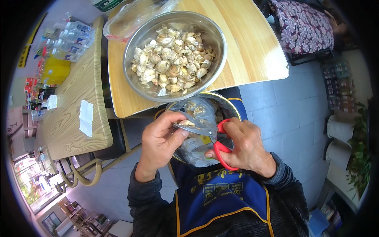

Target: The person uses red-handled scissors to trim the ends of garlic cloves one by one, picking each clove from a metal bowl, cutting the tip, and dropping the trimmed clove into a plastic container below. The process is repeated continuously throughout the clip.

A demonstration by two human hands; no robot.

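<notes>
In my right hand [247,145] is a pair of red-handled scissors [221,154], its blades parted and pointing left. My left hand [161,140] pinches a garlic clove [186,123] between thumb and fingertips, and the clove lies between the two blades. Below both hands, a lined bin [236,108] with a yellow-edged rim holds garlic skins [197,108] and plastic packaging. Beyond the hands, a stainless steel bowl [220,63] full of unpeeled garlic cloves [170,59] rests on the wooden table, close to its near edge.
A clear plastic bag [118,25] lies behind the bowl on the wooden table [251,44]. The second table [66,118] on the left bears a paper napkin [86,118], water bottles [74,38] and yellow drink bottles [54,71]. A flower-patterned cloth [305,26] covers a seat at upper right.
</notes>
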